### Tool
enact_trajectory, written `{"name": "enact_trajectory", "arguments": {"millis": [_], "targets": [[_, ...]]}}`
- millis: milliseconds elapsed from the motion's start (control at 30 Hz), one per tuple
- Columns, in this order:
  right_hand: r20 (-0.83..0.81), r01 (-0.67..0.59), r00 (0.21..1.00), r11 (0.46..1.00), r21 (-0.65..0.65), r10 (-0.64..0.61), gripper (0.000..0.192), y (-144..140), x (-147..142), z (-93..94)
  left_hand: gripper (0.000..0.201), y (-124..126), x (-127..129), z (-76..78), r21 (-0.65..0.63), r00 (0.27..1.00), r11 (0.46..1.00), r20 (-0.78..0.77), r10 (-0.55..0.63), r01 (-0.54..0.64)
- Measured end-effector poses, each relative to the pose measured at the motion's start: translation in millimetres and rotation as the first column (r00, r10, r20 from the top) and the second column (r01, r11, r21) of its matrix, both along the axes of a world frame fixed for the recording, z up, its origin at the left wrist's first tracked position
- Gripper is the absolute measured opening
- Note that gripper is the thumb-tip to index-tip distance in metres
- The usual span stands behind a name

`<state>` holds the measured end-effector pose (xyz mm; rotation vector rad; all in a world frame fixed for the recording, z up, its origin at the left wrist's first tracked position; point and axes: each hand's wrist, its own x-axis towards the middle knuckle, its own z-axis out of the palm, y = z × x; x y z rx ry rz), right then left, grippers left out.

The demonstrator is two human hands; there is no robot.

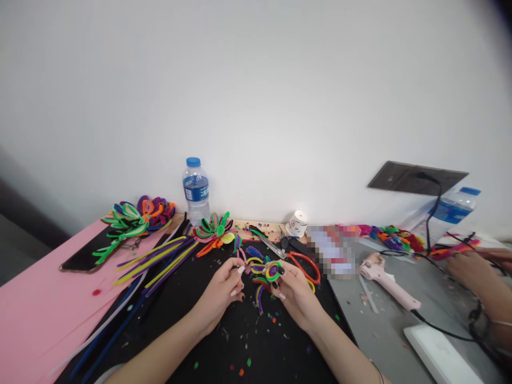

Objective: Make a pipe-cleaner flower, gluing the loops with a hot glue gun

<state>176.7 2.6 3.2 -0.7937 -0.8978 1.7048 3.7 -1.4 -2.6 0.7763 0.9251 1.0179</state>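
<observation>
My right hand (pixel 298 294) pinches a coiled pipe cleaner piece (pixel 273 271) with green, yellow and purple rings. Just to its left, my left hand (pixel 224 288) has thumb and forefinger pressed together. Whatever sits in that pinch is too small to make out. Behind and between the hands lie bent striped pipe cleaner pieces (pixel 261 298), partly hidden by my fingers. Red-handled scissors (pixel 306 264) rest beyond my right hand, blades pointing to the far left. A pipe cleaner flower (pixel 216 229) in green, pink and black stands past my left hand.
Loose purple and yellow pipe cleaners (pixel 160 261), a phone (pixel 86 256) and a water bottle (pixel 196 194) are on the left. A paper cup (pixel 296 224) stands by the wall. Rightward are a pink glue gun (pixel 390 282), its black cord, a white box (pixel 442 354) and another person's hand (pixel 466 272).
</observation>
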Motion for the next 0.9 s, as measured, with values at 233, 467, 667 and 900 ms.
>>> {"name": "enact_trajectory", "arguments": {"millis": [233,467,667,900], "targets": [[0.051,-0.003,0.999,1.000,-0.003,0.003,0.017,-2.8,-0.8,0.2,0.019,1.7,-0.8,2.2,0.055,0.999,0.997,0.003,0.047,-0.047],[0.121,0.040,0.992,0.998,0.049,-0.045,0.020,1.0,2.3,2.3,0.019,6.0,-6.3,-3.2,0.339,0.912,0.941,-0.381,0.149,-0.012],[0.329,0.050,0.937,0.976,0.212,-0.120,0.017,4.2,7.6,-0.8,0.017,0.9,-6.8,1.4,0.471,0.776,0.873,-0.595,0.211,0.125],[0.582,0.008,0.774,0.923,0.385,-0.250,0.017,2.3,7.9,-5.5,0.030,0.3,-5.9,1.3,0.561,0.728,0.808,-0.628,0.275,0.179]]}}
